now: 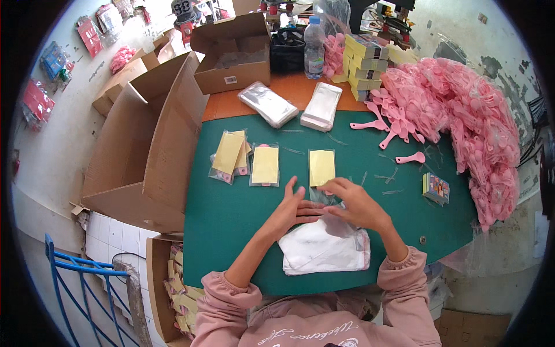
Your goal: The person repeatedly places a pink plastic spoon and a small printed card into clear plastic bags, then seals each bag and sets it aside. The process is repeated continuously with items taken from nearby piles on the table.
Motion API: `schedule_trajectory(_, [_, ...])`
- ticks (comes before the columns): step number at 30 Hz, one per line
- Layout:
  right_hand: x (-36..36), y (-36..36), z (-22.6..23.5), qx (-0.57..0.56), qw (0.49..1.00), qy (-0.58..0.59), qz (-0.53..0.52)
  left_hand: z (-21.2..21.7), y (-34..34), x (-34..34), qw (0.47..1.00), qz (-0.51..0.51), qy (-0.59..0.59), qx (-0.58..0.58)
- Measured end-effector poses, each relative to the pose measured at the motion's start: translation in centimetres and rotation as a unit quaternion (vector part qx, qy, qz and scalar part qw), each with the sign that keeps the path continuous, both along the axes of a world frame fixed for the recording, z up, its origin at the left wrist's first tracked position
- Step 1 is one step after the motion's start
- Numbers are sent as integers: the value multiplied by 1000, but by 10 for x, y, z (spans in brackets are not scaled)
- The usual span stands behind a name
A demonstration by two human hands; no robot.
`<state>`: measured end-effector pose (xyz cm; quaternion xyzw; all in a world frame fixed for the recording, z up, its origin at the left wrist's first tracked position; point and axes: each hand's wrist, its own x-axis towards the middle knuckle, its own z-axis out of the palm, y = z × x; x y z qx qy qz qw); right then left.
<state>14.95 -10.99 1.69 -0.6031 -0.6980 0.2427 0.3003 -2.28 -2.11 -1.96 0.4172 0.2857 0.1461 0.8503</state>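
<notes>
Head view. Green mat (231, 220); pink spoon heap (462, 115) at 2 o'clock, cardboard box (231, 58) at 11. Two bagged yellow cards (265, 165) lie left of centre; a small printed card pack (436, 188) at 3. Stack of clear bags (324, 248) at 6. Left hand (292, 205), fingers spread flat, and right hand (355, 202), pinching, both hold the clear bag with yellow card (322, 170) at centre.
</notes>
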Motion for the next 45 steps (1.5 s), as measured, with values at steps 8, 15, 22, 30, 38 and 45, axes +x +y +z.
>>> schedule_trajectory(8, [-17,-2,-12,53,996,-65,8,2,-2,-8,996,-58,41,59])
schedule_trajectory(15, [-24,-10,-8,61,992,-98,40,4,-3,-11,995,-72,38,64])
schedule_trajectory(22, [-30,-14,-16,74,988,-131,28,3,-4,-9,997,-49,42,36])
schedule_trajectory(30, [-37,-12,-25,160,965,-206,17,-5,-4,-6,999,-16,30,19])
schedule_trajectory(38, [-39,-12,-28,202,952,-227,26,-16,-4,-1,996,16,15,82])
schedule_trajectory(45, [-23,-13,-27,171,962,-215,-1,-6,-5,-2,996,-2,31,87])
